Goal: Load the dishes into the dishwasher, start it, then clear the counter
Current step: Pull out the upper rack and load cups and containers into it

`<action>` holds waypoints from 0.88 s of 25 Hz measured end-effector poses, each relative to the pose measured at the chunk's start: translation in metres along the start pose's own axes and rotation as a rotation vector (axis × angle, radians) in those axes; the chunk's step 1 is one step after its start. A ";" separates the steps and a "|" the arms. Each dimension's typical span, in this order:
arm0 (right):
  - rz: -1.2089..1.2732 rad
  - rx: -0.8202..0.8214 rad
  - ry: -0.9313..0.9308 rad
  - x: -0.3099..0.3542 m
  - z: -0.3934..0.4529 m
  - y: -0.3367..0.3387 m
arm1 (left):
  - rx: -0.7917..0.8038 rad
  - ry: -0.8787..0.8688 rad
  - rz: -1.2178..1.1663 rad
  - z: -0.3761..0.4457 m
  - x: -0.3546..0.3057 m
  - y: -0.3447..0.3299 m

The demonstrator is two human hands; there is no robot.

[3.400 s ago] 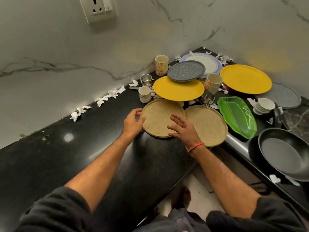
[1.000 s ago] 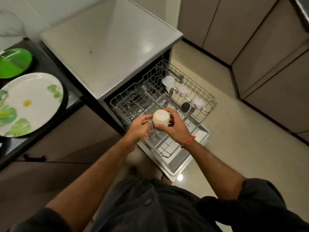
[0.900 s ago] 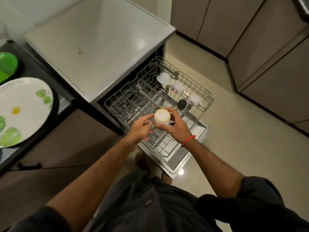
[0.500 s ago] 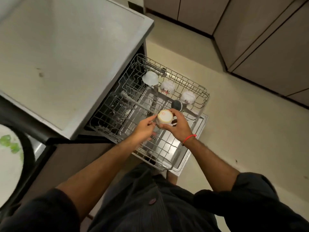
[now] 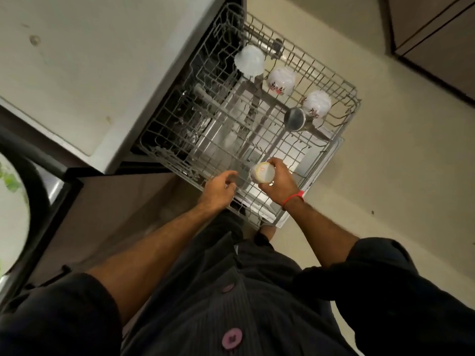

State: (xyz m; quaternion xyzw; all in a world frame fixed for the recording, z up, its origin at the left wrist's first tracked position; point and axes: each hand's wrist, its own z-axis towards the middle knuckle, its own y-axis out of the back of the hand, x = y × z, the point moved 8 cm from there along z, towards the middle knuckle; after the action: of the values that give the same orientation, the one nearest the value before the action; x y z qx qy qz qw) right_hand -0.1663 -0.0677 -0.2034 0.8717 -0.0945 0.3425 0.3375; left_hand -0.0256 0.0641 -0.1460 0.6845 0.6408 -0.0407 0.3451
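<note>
Head view: a plate (image 5: 12, 206) is cut off at left. Right hand (image 5: 279, 185) grips an upturned cup (image 5: 262, 172) over the wire rack (image 5: 257, 134); left hand (image 5: 218, 187) hangs loosely curled, holding nothing.

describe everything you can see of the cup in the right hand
The cup is small and pale cream, likely ceramic, with a faint reddish mark on the round face turned toward the camera. It is tipped on its side rather than upright. The right hand grips it, fingers curled over its far side. It is held just above the near edge of the pulled-out rack, not yet set down. The left hand is close beside it without touching. Any handle is hidden.
</note>
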 end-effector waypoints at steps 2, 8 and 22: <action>-0.046 0.030 0.025 -0.004 0.000 -0.013 | -0.037 -0.038 0.036 -0.005 0.010 -0.003; -0.089 -0.035 -0.003 -0.015 0.008 -0.033 | -0.132 -0.074 0.000 -0.011 0.024 -0.015; -0.117 -0.026 0.038 -0.026 0.025 -0.042 | -0.215 -0.081 -0.059 -0.020 0.036 -0.041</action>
State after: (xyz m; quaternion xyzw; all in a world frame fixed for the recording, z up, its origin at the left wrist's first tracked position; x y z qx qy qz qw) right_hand -0.1555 -0.0539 -0.2561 0.8646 -0.0414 0.3376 0.3697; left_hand -0.0645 0.1025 -0.1664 0.6222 0.6469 -0.0097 0.4408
